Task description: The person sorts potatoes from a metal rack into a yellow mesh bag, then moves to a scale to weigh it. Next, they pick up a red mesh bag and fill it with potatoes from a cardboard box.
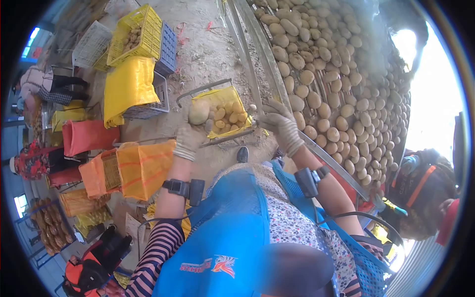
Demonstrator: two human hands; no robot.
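Note:
Knit gloves cover both my hands. My left hand (pixel 189 136) is at the left side of a yellow mesh bag (pixel 226 96), closed around a large potato (pixel 199 112). The bag hangs open on a metal frame (pixel 205 87) and holds several potatoes (pixel 232 118). My right hand (pixel 280 122) is beside the bag's right edge, against the metal rail of the sorting table, its fingers partly spread. A small pale potato (pixel 253 107) shows just left of its fingertips. No object is visible in its grasp.
Many potatoes (pixel 341 99) cover the sorting table behind its metal rail (pixel 277 74). Yellow crate (pixel 136 34), grey crate (pixel 161 96) and orange bags (pixel 146 168) stand at the left. One person (pixel 425 198) is at the right; others are at far left.

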